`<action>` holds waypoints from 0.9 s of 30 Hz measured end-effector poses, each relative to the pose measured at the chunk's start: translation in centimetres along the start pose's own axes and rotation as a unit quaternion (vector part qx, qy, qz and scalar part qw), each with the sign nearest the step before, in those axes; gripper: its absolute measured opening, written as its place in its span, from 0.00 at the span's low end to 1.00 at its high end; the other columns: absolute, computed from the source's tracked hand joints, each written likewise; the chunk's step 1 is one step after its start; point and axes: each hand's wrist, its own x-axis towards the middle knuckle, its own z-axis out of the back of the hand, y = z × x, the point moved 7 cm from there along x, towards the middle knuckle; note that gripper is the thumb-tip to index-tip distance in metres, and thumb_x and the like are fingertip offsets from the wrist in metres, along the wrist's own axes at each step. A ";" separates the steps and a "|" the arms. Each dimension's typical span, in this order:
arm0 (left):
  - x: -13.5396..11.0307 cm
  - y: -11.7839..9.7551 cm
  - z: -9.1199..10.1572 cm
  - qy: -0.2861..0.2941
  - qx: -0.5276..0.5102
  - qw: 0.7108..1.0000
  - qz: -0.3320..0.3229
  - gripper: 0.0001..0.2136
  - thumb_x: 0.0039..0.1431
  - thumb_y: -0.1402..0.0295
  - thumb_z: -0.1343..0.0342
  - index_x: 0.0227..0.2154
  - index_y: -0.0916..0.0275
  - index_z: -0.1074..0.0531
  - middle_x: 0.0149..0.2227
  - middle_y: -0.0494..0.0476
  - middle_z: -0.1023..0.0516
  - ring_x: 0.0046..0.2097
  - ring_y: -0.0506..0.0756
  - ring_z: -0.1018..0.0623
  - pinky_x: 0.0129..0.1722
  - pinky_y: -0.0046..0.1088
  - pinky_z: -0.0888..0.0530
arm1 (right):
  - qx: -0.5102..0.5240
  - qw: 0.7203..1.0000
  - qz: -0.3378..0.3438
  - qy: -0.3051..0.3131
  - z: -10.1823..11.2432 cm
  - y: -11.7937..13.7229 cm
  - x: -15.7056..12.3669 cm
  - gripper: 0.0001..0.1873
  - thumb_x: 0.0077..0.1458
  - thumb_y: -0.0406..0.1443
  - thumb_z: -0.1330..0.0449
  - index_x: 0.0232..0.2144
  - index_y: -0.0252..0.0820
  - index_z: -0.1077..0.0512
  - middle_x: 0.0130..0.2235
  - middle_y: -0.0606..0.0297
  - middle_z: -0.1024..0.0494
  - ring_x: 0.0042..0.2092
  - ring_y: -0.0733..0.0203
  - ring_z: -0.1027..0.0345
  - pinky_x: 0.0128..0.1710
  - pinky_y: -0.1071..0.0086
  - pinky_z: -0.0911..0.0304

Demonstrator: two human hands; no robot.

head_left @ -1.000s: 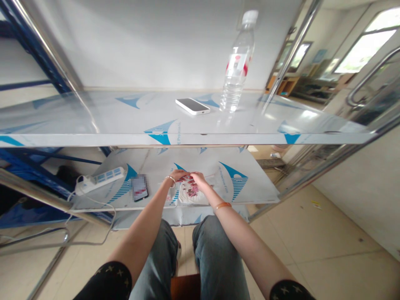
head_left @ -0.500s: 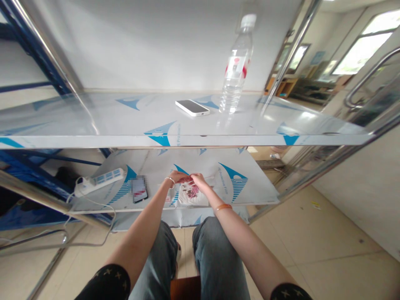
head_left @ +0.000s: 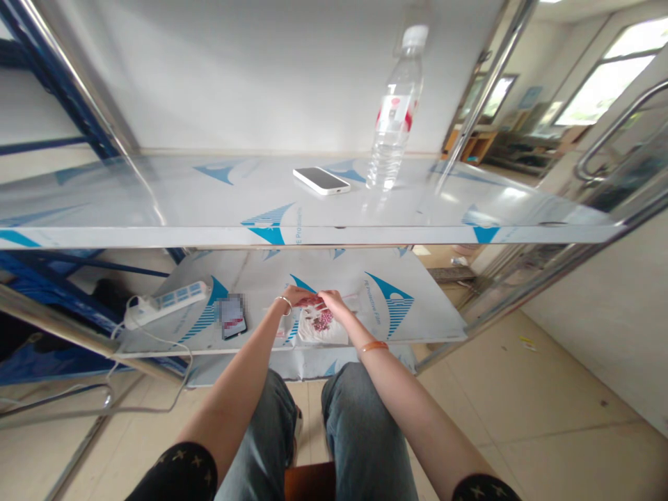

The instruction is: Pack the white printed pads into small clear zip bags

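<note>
My left hand and my right hand meet fingertip to fingertip above the lower shelf. Their fingers are closed in a pinch near a few reddish bits, too small to name. Just below and between them lies a white plastic bag, crumpled, with a cluster of dark red, dotted bits showing on or in it. My right wrist is beside the bag's right edge. I cannot tell whether the fingers grip the bag itself.
On the lower shelf, left of my hands, are a phone with its screen lit and a white power strip with its cable. Above, the upper shelf carries another phone and a water bottle; its front edge overhangs behind my hands.
Almost nothing differs. My right fingers have shifted very slightly; both hands stay together over the bag.
</note>
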 end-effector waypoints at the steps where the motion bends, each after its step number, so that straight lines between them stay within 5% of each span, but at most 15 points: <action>1: -0.1 0.0 -0.1 0.009 -0.016 1.000 -0.003 0.07 0.47 0.66 0.34 0.25 0.65 0.21 0.31 0.60 0.18 0.39 0.57 0.19 0.40 0.27 0.24 | -0.005 1.000 -0.001 0.006 -0.1 0.1 -0.1 0.11 0.55 0.30 0.48 0.33 0.30 0.26 0.31 0.56 0.22 0.25 0.67 0.31 0.23 0.77 0.41; 15: -0.6 -0.3 -0.7 0.061 -0.030 0.997 -0.026 0.14 0.38 0.64 0.29 0.29 0.66 0.20 0.26 0.57 0.19 0.37 0.56 0.21 0.41 0.29 0.25 | -0.018 1.000 0.008 -0.018 0.3 0.0 0.0 0.11 0.51 0.26 0.48 0.24 0.36 0.27 0.26 0.62 0.22 0.24 0.65 0.30 0.23 0.75 0.38; 27: 0.7 0.0 -0.5 0.044 -0.064 0.997 -0.015 0.12 0.41 0.64 0.31 0.25 0.67 0.23 0.26 0.57 0.21 0.33 0.53 0.22 0.38 0.28 0.25 | 0.036 0.999 0.021 -0.020 0.3 0.5 -0.3 0.07 0.56 0.30 0.45 0.31 0.35 0.26 0.30 0.60 0.20 0.22 0.66 0.29 0.20 0.77 0.41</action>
